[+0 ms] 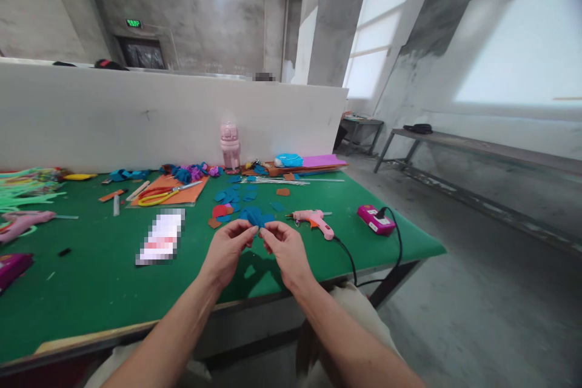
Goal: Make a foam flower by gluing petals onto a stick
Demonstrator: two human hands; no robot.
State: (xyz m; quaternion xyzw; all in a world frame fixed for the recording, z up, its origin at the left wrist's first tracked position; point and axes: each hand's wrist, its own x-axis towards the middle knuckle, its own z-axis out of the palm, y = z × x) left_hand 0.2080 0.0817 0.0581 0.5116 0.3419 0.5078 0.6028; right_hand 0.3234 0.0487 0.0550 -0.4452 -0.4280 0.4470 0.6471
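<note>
Green worktable (100, 294) before grey concrete wall (218, 27), head view. Forearms reach forward, converging; left hand (230, 247) and right hand (290, 248) nearly meet over tabletop, thumbs and fingertips pinching blue petal-like cluster (255, 218) between them. Cluster: overlapping rounded pieces, lower edge finger-hidden, left of pink glue gun (313, 217).

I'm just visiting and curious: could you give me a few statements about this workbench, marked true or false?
1. The left hand and right hand both hold blue material. True.
2. The pink bottle lies on its side. False: the pink bottle stands upright.
3. A pink glue gun lies to the right of the hands. True.
4. The scissors lie on a purple sheet. False: the scissors lie on an orange sheet.
5. The tabletop is green. True.
</note>
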